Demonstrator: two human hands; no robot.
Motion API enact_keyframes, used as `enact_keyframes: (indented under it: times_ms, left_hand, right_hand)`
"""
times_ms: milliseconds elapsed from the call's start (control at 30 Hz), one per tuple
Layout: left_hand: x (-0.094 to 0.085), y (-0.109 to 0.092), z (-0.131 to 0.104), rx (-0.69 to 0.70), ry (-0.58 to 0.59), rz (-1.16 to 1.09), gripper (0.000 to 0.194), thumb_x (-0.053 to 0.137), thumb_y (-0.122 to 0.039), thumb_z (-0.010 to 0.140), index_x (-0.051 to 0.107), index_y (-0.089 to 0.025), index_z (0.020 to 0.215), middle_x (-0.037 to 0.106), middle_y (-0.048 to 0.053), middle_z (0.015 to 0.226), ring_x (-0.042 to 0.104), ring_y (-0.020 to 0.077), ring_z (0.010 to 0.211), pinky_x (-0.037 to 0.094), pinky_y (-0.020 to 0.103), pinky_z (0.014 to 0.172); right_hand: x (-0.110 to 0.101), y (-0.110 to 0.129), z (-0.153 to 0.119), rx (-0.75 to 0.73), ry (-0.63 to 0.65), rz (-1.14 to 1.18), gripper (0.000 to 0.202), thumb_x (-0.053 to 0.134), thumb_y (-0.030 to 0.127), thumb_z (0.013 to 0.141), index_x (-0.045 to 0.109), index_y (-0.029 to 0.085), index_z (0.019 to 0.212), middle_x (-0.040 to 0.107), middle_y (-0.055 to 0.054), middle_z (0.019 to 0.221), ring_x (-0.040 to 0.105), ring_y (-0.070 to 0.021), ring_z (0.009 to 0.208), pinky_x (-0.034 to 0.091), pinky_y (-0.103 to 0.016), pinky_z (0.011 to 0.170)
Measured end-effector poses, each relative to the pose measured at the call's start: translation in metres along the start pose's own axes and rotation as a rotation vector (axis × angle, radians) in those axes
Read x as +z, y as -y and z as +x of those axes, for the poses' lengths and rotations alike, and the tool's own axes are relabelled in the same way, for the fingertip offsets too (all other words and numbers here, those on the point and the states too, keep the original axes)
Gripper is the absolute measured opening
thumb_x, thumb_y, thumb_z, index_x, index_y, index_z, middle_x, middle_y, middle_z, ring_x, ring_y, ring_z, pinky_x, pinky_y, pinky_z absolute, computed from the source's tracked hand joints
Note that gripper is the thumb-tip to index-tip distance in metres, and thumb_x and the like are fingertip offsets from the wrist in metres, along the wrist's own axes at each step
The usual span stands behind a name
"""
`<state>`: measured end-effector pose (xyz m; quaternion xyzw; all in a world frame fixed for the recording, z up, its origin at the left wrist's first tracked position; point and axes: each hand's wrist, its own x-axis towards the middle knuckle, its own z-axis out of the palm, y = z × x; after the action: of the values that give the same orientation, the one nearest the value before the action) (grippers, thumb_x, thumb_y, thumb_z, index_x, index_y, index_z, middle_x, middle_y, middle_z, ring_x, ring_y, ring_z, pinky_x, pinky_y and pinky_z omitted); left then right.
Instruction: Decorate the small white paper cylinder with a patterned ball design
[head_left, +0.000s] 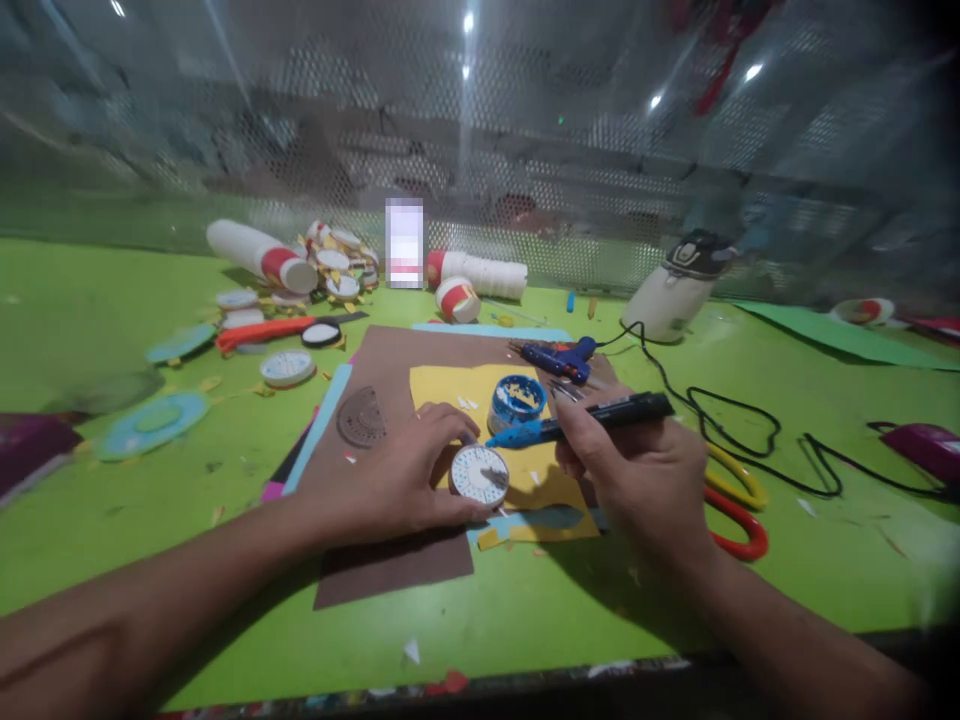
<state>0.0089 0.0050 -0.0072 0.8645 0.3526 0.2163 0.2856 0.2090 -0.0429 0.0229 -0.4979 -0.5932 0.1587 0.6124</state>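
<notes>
Over at the green tabletop (390, 640), the left hand (409, 465) has its grip closed around a small white disc (480, 477) near the front edge's middle. The right hand (637, 470) grips a dark marker (630, 412), its blue tip just above the disc, beside an open blue-stained jar (517, 402).

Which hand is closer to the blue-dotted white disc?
Left. The left hand touches the disc, thumb and fingers around its edge. The right hand is off to the disc's right, holding a marker with its blue end toward the disc.
</notes>
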Motion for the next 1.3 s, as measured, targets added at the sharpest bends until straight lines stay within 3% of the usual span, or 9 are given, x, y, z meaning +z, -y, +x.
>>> enact_keyframes:
  times_ms: [100,267,400,567,733,967,1167,1300]
  left_hand:
    - [0.001,-0.003,-0.002,-0.050,-0.039,-0.071,0.049,0.078,-0.041,0.072,0.055,-0.021,0.111,0.056,0.009,0.118,0.056,0.0254,0.104,0.048,0.041,0.091]
    - [-0.001,0.000,-0.002,-0.031,-0.026,-0.062,0.051,0.082,-0.044,0.067,0.057,-0.022,0.105,0.058,0.009,0.116,0.055,0.0271,0.106,0.048,0.042,0.092]
    - [0.000,-0.002,-0.001,-0.030,-0.040,-0.070,0.049,0.083,-0.041,0.067,0.056,-0.022,0.103,0.058,0.009,0.118,0.055,0.0280,0.109,0.046,0.043,0.095]
    - [0.002,0.000,-0.001,-0.019,-0.052,-0.066,0.050,0.083,-0.043,0.067,0.057,-0.022,0.105,0.059,0.008,0.116,0.056,0.0273,0.107,0.046,0.042,0.094]
    - [0.000,-0.002,-0.001,-0.042,-0.037,-0.037,0.054,0.082,-0.046,0.067,0.056,-0.021,0.108,0.059,0.008,0.117,0.056,0.0279,0.106,0.046,0.043,0.093]
    - [-0.008,-0.008,-0.001,-0.036,0.004,0.040,0.054,0.078,-0.047,0.070,0.056,-0.018,0.109,0.058,0.011,0.115,0.056,0.0287,0.103,0.047,0.043,0.091]
    - [-0.006,-0.006,-0.001,-0.029,0.000,0.073,0.054,0.077,-0.050,0.070,0.057,-0.019,0.109,0.059,0.009,0.112,0.056,0.0255,0.098,0.048,0.039,0.087]
    - [-0.004,-0.004,-0.001,-0.026,-0.020,0.064,0.051,0.079,-0.045,0.069,0.056,-0.019,0.108,0.059,0.007,0.112,0.056,0.0244,0.099,0.047,0.038,0.088]
  right_hand:
    - [0.000,0.000,0.000,0.048,-0.037,0.002,0.025,0.074,0.035,0.077,0.062,0.021,0.061,0.049,0.006,0.043,0.042,-0.0089,0.037,0.038,-0.023,0.038]
    - [0.002,-0.008,0.002,0.068,-0.067,0.061,0.033,0.075,0.042,0.074,0.058,0.022,0.054,0.053,0.004,0.047,0.050,-0.0121,0.042,0.043,-0.024,0.042]
    - [0.000,-0.014,0.005,0.098,-0.003,0.082,0.030,0.075,0.042,0.074,0.061,0.021,0.059,0.058,0.003,0.052,0.054,-0.0127,0.047,0.046,-0.023,0.045]
    - [0.004,-0.015,0.007,0.186,-0.077,0.144,0.034,0.073,0.042,0.077,0.059,0.018,0.058,0.052,0.004,0.045,0.046,-0.0101,0.041,0.039,-0.022,0.040]
    - [0.005,-0.015,0.009,0.183,-0.076,0.214,0.039,0.075,0.044,0.075,0.056,0.017,0.053,0.050,0.004,0.040,0.043,-0.0092,0.037,0.034,-0.022,0.038]
    - [0.005,-0.024,0.013,0.167,-0.054,0.188,0.042,0.076,0.044,0.073,0.053,0.017,0.050,0.051,0.003,0.041,0.043,-0.0092,0.038,0.033,-0.023,0.039]
    - [0.005,-0.038,0.015,0.213,-0.016,0.055,0.048,0.068,0.055,0.076,0.054,0.018,0.050,0.052,0.001,0.042,0.045,-0.0115,0.041,0.035,-0.024,0.041]
    - [0.005,-0.036,0.014,0.166,-0.042,-0.055,0.042,0.065,0.052,0.077,0.056,0.019,0.052,0.054,0.000,0.046,0.049,-0.0134,0.046,0.039,-0.025,0.044]
